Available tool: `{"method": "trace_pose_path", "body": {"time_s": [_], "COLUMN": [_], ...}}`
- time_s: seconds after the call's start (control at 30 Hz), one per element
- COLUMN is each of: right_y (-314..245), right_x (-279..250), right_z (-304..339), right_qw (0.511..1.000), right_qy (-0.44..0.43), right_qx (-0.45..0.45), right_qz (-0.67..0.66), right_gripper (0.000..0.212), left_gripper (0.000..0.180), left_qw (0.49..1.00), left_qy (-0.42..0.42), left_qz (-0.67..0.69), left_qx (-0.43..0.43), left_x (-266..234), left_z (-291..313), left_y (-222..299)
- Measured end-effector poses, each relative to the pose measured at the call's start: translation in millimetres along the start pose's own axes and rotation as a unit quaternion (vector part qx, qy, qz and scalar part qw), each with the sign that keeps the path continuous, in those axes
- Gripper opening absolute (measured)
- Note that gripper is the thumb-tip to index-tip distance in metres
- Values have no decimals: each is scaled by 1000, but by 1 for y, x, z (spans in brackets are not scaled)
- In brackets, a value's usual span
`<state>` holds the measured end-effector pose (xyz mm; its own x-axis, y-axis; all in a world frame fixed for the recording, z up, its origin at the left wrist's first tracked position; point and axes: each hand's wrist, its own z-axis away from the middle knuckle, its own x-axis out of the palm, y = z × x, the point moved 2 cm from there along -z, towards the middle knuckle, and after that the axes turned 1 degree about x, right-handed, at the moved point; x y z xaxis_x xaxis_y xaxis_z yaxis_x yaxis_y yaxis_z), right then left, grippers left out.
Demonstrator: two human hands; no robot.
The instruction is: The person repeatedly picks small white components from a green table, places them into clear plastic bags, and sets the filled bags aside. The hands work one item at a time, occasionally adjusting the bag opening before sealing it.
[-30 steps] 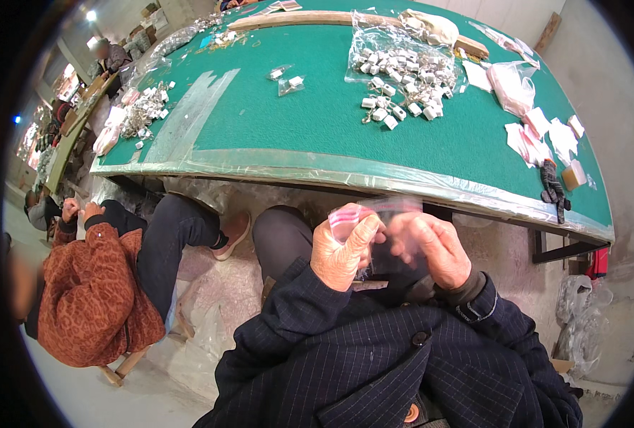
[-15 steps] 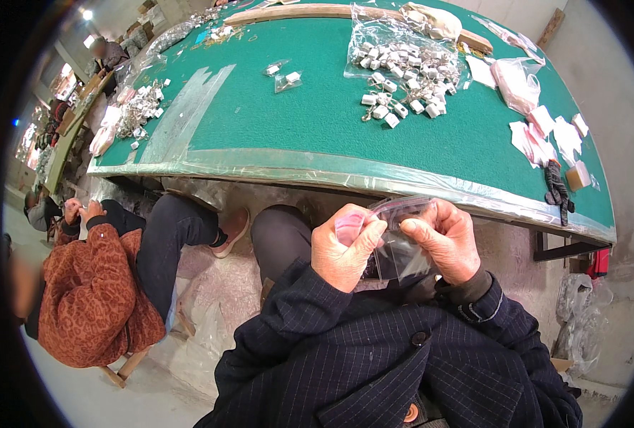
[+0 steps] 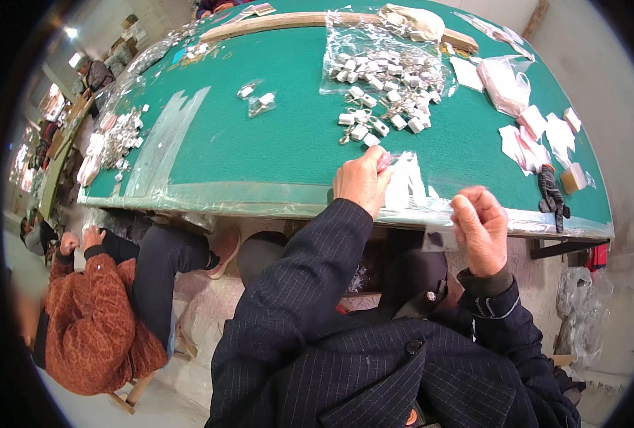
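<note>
My left hand is closed at the table's front edge, its fingers pinching the end of some clear plastic zip bags with a pink strip. These bags lie partly on the green tabletop. To the right, my right hand is raised just off the edge, thumb and fingers pinched together on a small clear plastic bag that hangs beside it. The bag is see-through, so its outline is hard to follow. Beyond my left hand lies a heap of small white blocks with metal parts, partly on a large clear bag.
Two small bagged pieces lie left of the heap on the green table. At the right are a pink-and-white bag, paper pieces and a dark glove. A person in a brown patterned jacket sits at my left.
My hands have moved apart. The left went forward to the table edge with the zip bags; the right shifted slightly right with a small clear bag. The view has turned a little.
</note>
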<state>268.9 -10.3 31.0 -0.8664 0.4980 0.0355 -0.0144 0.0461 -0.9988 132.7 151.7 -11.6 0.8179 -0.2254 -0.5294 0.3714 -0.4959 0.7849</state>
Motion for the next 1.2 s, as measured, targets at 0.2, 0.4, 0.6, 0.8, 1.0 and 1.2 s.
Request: {"method": "trace_pose_path", "body": {"time_s": [0.2,0.4,0.6,0.8,1.0,1.2], "right_y": [3,4,-4,-11,0,7], "right_x": [10,41,55,68,76,80], "right_z": [3,17,32,37,39,35], "right_qw": [998,991,981,974,975,979], "right_qy": [-55,-130,-188,-199,-195,-194], "right_qx": [0,-42,-26,-20,20,43], "right_qz": [-20,15,44,108,100,48], "right_gripper": [10,12,14,17,20,18], "left_gripper": [42,64,30,26,35,37], "left_qw": [980,908,916,872,871,886], "left_qy": [19,-200,-171,-174,-135,-113], "left_qz": [193,362,359,447,455,438], "left_qx": [-42,-61,-43,-96,-124,-105], "left_x": [-31,-58,-72,-80,-90,-90], "left_z": [16,90,105,118,125,127], "left_y": [12,47,47,33,27,25]}}
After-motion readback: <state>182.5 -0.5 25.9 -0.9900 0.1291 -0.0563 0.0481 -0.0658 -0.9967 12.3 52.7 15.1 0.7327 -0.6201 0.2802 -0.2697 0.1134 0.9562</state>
